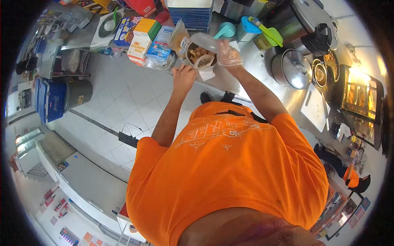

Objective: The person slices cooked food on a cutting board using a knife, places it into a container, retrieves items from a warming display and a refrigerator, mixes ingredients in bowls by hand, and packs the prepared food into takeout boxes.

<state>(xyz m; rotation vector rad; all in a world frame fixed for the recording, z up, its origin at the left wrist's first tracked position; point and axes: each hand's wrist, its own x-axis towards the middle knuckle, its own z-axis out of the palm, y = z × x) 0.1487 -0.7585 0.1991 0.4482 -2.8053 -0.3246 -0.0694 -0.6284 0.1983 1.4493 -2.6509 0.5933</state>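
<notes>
The left hand (184,78) is bare, its fingers curled at the edge of the worktop (230,80), just beside a round bowl (188,58); whether it grips anything I cannot tell. The right hand (228,54) wears a clear plastic glove and sits on the far side of the bowl, its fingers at the end of a pale translucent piece (203,41) that overlaps the rim; how firmly they hold it cannot be told.

The bowl stands near the front edge of the worktop, between the hands, with brown, chunky food (198,53) inside.

To the left of the bowl stands a clear bag (179,39) with tan contents, then a blue-and-white packet (161,42) and an orange, white and green carton (141,41). Behind is a stack of blue-edged trays (190,16). To the right lie a teal scoop (226,30), a blue-lidded tub (249,29) and a green container (267,39). Farther right are a lidded steel pot (292,69) and a white cutting board (314,107), beside a lit glass-fronted cabinet (361,92).

Below, on the tiled floor (113,88), stand a grey bin (79,93) and a blue cooler (50,99). Another person in orange (351,177) shows at the far right.
</notes>
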